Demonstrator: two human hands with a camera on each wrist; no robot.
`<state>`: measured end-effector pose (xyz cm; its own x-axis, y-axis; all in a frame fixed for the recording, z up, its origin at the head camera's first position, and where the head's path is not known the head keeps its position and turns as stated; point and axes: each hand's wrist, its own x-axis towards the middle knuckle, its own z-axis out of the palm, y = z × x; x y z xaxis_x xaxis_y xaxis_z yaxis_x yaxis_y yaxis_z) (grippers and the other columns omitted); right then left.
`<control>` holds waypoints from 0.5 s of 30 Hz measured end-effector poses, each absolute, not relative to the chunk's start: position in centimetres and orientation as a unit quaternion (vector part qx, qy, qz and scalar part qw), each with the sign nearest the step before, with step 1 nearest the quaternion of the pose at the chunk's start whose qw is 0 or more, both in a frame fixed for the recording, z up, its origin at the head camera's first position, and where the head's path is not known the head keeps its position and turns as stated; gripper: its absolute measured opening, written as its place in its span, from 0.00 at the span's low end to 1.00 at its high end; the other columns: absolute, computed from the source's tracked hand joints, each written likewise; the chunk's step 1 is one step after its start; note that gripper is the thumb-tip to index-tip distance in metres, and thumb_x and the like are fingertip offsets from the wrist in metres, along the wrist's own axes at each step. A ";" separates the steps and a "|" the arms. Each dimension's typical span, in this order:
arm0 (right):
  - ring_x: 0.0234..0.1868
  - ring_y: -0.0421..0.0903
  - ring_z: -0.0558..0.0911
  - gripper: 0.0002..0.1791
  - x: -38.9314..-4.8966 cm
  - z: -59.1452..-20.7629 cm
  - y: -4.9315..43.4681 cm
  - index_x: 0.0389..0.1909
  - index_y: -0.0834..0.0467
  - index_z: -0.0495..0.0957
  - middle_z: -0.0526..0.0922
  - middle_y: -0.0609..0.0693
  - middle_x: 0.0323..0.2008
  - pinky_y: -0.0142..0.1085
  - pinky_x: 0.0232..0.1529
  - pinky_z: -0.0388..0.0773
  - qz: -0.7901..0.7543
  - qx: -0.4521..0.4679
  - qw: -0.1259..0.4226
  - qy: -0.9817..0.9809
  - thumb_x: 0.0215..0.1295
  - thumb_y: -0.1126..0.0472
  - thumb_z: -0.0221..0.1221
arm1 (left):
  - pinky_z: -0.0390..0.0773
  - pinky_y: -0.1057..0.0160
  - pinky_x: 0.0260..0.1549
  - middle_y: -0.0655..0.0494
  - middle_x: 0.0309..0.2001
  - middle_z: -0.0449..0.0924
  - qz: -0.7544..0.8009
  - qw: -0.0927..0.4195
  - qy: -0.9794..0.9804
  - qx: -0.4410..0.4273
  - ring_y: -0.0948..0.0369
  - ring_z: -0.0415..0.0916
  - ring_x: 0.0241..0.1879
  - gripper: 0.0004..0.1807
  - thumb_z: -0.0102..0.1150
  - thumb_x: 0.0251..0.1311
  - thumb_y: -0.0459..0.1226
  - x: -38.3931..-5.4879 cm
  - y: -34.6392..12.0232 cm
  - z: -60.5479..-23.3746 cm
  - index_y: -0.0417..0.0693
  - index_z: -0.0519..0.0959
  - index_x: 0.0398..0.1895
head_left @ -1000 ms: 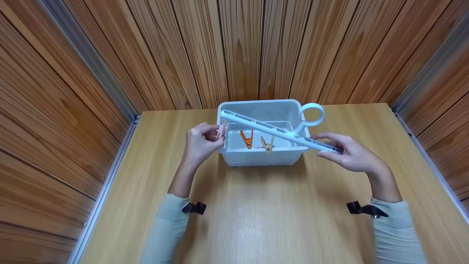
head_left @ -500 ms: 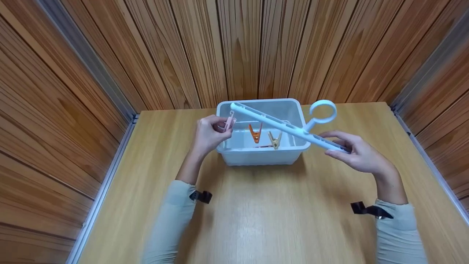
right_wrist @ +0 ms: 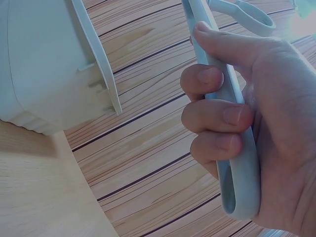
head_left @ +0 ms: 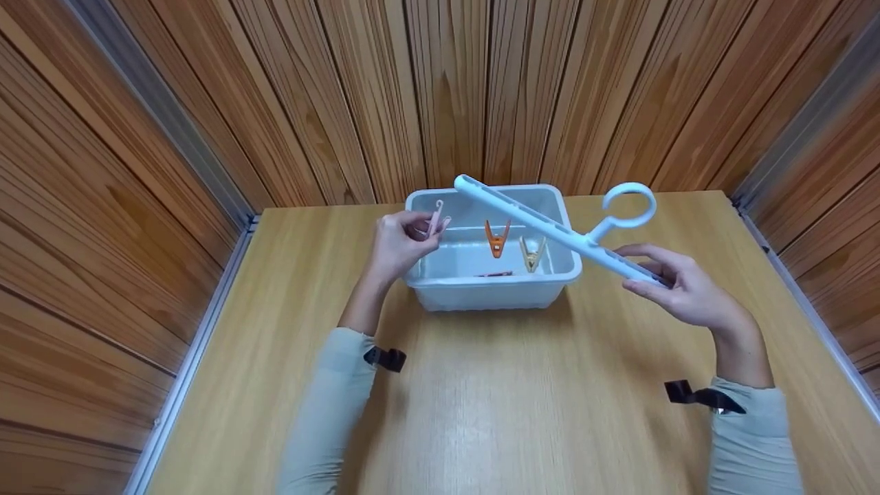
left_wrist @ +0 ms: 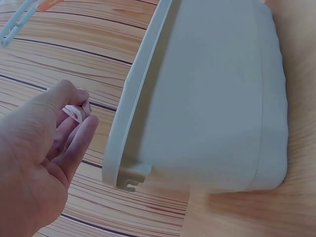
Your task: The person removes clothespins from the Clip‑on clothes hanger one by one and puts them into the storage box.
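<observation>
In the head view my left hand (head_left: 405, 242) pinches a pink clothespin (head_left: 434, 221) between thumb and fingers, its small hook pointing up, above the basin's left side. My right hand (head_left: 680, 282) grips the right end of a light blue hanger (head_left: 550, 230), whose bar slants up leftward over the basin, ring upward. An orange clothespin (head_left: 496, 240) and a cream clothespin (head_left: 532, 256) hang just under the bar. The right wrist view shows fingers curled round the hanger bar (right_wrist: 237, 173). In the left wrist view an orange piece (left_wrist: 48, 4) shows at the bar.
A light grey basin (head_left: 491, 294) stands on the wooden table (head_left: 467, 412) near the back wall. A thin reddish item (head_left: 495, 274) lies inside it. Wood-panelled walls (head_left: 454, 89) enclose the back and both sides.
The hanger has moved right and up with the orange and cream clothespins under it. My left hand has moved right and slightly up with the pink clothespin, now over the basin.
</observation>
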<state>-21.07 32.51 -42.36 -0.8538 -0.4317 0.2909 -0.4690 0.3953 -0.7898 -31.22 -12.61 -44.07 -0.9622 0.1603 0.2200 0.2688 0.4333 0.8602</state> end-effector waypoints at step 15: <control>0.37 0.35 0.87 0.23 -21.1 -42.4 32.5 0.66 0.71 0.80 0.92 0.34 0.43 0.28 0.39 0.83 0.478 0.269 0.022 -0.836 0.71 0.82 0.62 | 0.88 0.46 0.67 0.39 0.76 0.80 -0.608 0.100 -0.778 -0.125 0.43 0.83 0.74 0.38 0.76 0.70 0.29 -31.1 -11.9 -44.4 0.48 0.76 0.82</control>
<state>-21.15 32.45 -42.38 -0.8545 -0.4286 0.2934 -0.4702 0.3982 -0.7877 -31.10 -11.93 -44.42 -0.9488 0.0726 0.3074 0.3159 0.2307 0.9203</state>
